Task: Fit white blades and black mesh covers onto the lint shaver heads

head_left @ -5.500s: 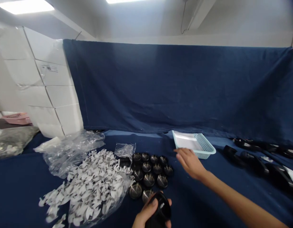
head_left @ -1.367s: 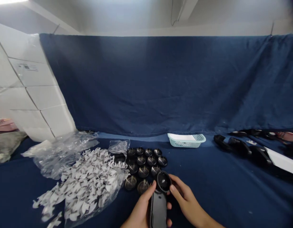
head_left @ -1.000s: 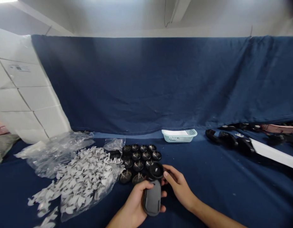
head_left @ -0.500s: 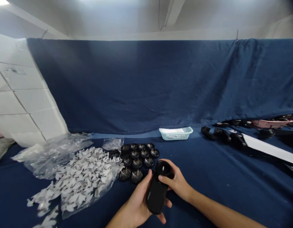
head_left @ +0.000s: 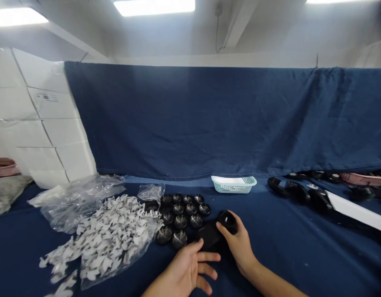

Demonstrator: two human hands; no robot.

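My right hand [head_left: 238,245] grips a black elongated plastic part [head_left: 213,234] by its round end, low over the blue cloth. My left hand [head_left: 186,270] hovers just left of it with fingers spread and nothing in them, its fingertips close to the part's near end. Directly behind the hands lies a cluster of several round black cups with metallic insides [head_left: 181,212].
A heap of small white die-cut pieces [head_left: 104,235] lies on clear plastic bags [head_left: 76,198] at left. A pale blue basket [head_left: 234,184] stands at the back. More black parts [head_left: 302,193] and a white sheet [head_left: 357,212] lie at right. White boxes [head_left: 38,123] stack at far left.
My left hand has let go of the black part and opened. My right hand alone now holds it, shifted slightly right and lower toward the cloth.
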